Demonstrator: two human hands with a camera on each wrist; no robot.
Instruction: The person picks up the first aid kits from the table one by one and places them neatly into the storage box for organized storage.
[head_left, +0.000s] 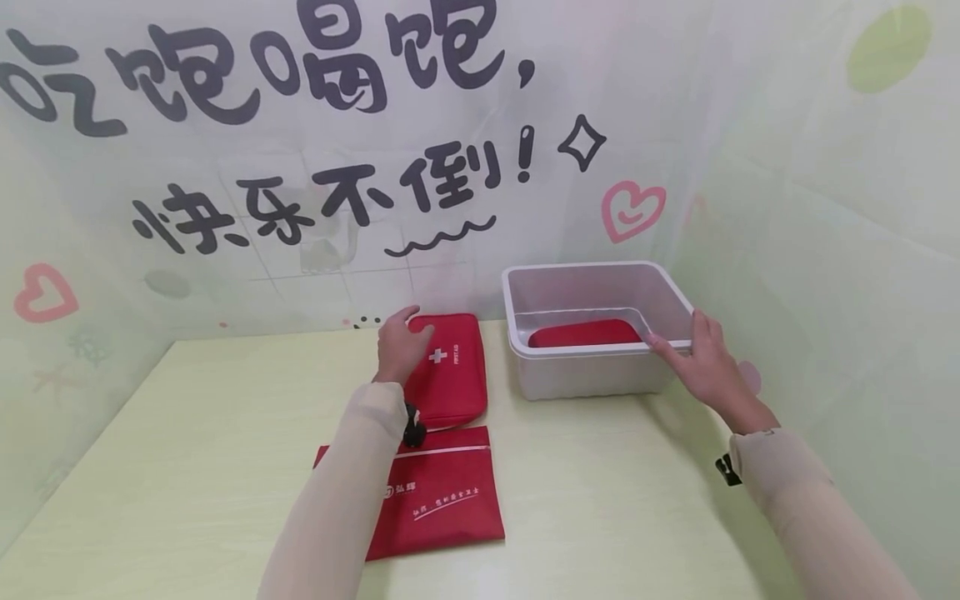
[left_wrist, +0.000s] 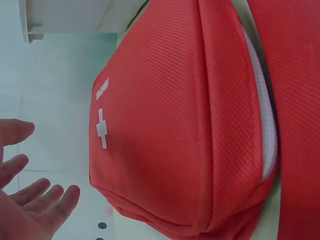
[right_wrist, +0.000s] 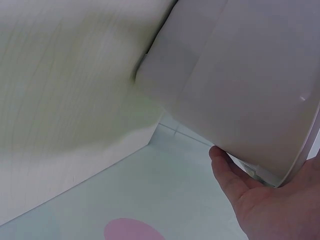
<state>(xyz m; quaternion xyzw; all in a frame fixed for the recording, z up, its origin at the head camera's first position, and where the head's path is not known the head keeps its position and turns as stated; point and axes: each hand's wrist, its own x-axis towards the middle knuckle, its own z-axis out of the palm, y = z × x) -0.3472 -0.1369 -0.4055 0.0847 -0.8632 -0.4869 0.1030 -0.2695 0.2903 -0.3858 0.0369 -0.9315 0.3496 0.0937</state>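
My left hand [head_left: 401, 348] hovers over the left edge of a red first aid bag [head_left: 457, 387], which carries a white cross. In the left wrist view the fingers [left_wrist: 59, 206] are spread and relaxed, apart from the bag and holding nothing. My right hand [head_left: 708, 360] grips the right front corner of a light grey plastic bin [head_left: 592, 377], thumb at the rim and fingers on the outside, as the right wrist view also shows. Inside the bin lies a red item [head_left: 585, 333], partly hidden by the front wall.
A flat red zip pouch [head_left: 453, 500] with white print lies in front of the first aid bag, partly covered by my left sleeve [head_left: 337, 492]. The pale wooden table [head_left: 225, 417] meets a printed curtain [head_left: 450, 283] at the back, with another curtain side [head_left: 840, 292] close on the right.
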